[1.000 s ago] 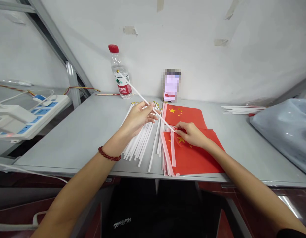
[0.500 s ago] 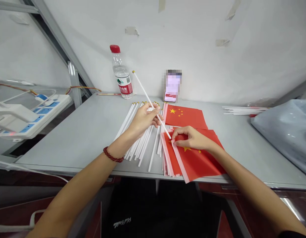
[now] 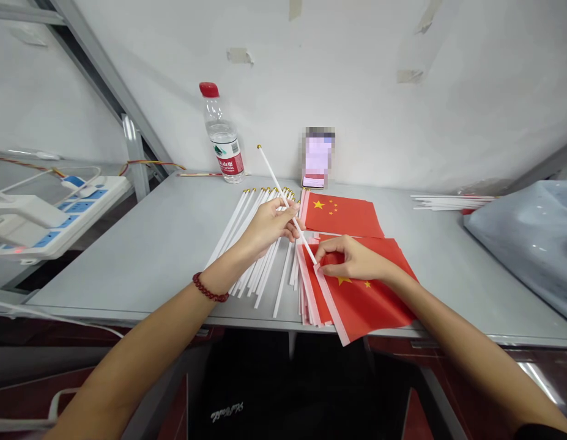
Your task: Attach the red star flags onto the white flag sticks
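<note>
My left hand (image 3: 276,226) pinches a white flagpole (image 3: 274,177) with a gold tip, slanting down to the right. Its lower end meets the top corner of a red flag's white sleeve; whether it is inside the sleeve I cannot tell. My right hand (image 3: 350,260) is closed on that corner of the red flag (image 3: 361,315), which has yellow stars. Below it lies a stack of similar flags (image 3: 308,287), white edges to the left. Another pile of flags (image 3: 352,214) lies behind. Several loose white poles (image 3: 260,269) rest under and beside my left hand.
A water bottle (image 3: 226,150) and a propped phone (image 3: 317,159) stand against the wall. At left is a power strip (image 3: 67,226) with plugs and cables. A pale plastic bag (image 3: 531,238) sits at right beside more white sticks (image 3: 441,202).
My left hand has brought the pole down and slightly right, so its lower end now meets the flag's sleeve corner. My right hand keeps its pinch on the flag.
</note>
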### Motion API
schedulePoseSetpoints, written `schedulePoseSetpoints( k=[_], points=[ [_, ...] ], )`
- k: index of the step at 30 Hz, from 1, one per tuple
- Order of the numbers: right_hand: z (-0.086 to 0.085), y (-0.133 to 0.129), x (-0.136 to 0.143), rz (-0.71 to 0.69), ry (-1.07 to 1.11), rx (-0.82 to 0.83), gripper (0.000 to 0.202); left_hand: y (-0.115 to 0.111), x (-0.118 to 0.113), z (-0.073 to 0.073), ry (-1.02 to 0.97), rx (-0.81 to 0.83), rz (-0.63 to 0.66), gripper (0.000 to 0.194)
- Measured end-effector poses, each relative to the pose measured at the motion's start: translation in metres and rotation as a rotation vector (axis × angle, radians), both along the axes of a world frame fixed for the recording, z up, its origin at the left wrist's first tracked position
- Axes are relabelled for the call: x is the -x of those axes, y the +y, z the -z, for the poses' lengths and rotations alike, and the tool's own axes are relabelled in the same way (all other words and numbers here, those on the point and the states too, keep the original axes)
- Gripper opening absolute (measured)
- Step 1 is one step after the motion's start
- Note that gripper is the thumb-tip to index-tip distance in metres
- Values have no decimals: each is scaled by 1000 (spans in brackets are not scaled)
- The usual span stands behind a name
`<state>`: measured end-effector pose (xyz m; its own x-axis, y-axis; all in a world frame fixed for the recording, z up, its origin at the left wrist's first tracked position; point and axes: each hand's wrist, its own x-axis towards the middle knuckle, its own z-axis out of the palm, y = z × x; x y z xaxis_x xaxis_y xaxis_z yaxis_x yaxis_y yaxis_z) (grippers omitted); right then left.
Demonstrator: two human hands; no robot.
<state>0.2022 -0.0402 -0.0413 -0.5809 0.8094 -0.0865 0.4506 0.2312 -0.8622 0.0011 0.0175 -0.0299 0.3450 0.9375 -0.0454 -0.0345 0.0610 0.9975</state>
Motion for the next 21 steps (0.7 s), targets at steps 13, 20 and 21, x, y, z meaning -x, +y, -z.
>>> schedulePoseSetpoints(
  k=[13, 20, 21],
  points=[
    [0, -1, 1, 2, -3, 6, 6, -1, -3, 0, 55, -25, -23, 11],
    [0, 2, 2, -17, 18, -35, 16, -1, -2, 0, 56, -75, -27, 13],
    [0, 2, 2, -15, 20, -49, 17, -1, -2, 0, 54, -85, -27, 13]
  ],
)
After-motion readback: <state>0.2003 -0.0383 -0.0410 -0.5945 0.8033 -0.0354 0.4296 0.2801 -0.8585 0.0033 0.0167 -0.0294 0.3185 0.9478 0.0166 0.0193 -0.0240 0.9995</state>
